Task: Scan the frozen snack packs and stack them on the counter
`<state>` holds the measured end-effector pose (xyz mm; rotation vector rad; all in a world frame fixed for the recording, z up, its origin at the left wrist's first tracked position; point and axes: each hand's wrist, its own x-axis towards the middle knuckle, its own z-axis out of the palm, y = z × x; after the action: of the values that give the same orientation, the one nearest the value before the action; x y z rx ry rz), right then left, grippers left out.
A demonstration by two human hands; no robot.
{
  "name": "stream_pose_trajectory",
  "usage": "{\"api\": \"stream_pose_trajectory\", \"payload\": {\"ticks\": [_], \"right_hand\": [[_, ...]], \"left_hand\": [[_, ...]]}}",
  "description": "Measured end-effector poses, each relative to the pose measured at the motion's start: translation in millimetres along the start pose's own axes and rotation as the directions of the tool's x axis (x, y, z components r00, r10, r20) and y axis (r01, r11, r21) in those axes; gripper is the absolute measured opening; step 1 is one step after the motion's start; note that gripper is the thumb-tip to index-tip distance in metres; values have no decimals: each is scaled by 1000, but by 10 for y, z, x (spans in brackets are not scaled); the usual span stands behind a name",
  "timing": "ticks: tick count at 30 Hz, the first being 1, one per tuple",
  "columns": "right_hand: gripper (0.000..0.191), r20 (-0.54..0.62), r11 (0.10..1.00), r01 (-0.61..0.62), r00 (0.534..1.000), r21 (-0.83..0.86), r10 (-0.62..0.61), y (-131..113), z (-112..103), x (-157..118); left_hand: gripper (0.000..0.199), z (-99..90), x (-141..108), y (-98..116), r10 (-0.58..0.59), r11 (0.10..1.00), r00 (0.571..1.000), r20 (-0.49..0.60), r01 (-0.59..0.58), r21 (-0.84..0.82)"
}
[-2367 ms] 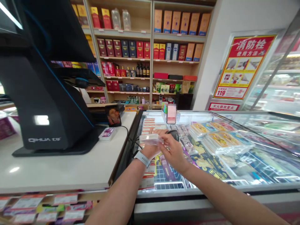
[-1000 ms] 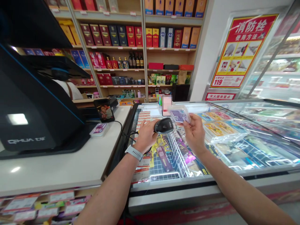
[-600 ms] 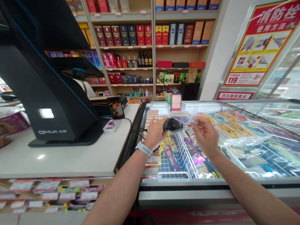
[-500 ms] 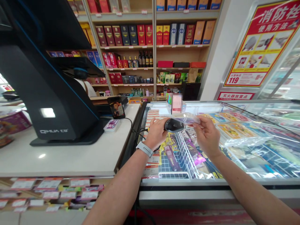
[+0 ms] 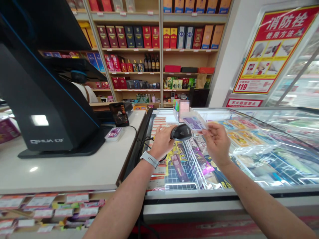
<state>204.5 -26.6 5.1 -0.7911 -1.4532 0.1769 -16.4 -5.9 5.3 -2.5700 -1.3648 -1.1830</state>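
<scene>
The left hand is wrapping closed around a black scanner, a smooth, rounded plastic body held above the freezer, with its nose pointing toward the right hand. The right hand is narrowly pinching a packet between thumb and fingers, raising its clear, glossy, flat plastic above the freezer's glass top, with a purple label showing on its face. The packet is sitting just beside the scanner's nose, apparently not touching it. A white silicone-looking watch is circling the left wrist. Below the hands, a white wire basket is standing inside the freezer, holding long printed wrappers. Stacks of shiny flat packs are lying under the glass to the right. Left of the freezer, a smooth white counter is carrying a black angular terminal and an upright phone. Beyond the freezer, wooden shelves are holding rows of rectangular boxes and dark bottles.
</scene>
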Motion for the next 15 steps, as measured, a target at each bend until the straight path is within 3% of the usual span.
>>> {"api": "stream_pose_trajectory", "payload": {"ticks": [7, 15], "right_hand": [[24, 53, 994, 43, 998, -103, -38, -90, -5, -3], [21, 14, 988, 32, 999, -152, -30, -111, -21, 39]], "left_hand": [[54, 29, 16, -48, 8, 1000, 1000, -5, -8, 17], [54, -1, 18, -11, 9, 1000, 1000, -10, -9, 11]]}}
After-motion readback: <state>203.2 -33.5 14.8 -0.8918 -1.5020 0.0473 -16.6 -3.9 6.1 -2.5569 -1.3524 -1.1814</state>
